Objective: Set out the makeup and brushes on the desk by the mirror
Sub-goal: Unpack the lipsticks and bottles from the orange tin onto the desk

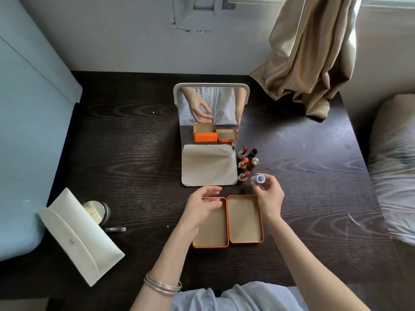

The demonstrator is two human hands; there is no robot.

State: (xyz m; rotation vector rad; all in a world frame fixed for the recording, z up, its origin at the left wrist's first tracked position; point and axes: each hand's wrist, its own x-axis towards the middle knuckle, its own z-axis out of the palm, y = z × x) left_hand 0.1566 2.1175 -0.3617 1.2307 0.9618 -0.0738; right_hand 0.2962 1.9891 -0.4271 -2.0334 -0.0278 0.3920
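Beside the mirror (210, 131), my right hand (268, 195) is pinching a lilac tube (259, 178) near the lipsticks (243, 161); my left hand (203, 202) is hovering, fingers loose, over the tin (211, 244). Next, probably standing it upright on the bench (314, 176).

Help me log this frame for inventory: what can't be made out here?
Head view only:
- Round compact: largely hidden under the cream pouch; its lettering is too small to read.
- Left tin half: the left hand covers part of its floor.
- Lilac tube: the right hand pinches it and hides its lower end; no label shows.
- Lipsticks: markings too small.
- Pouch contents: closed, unseen.
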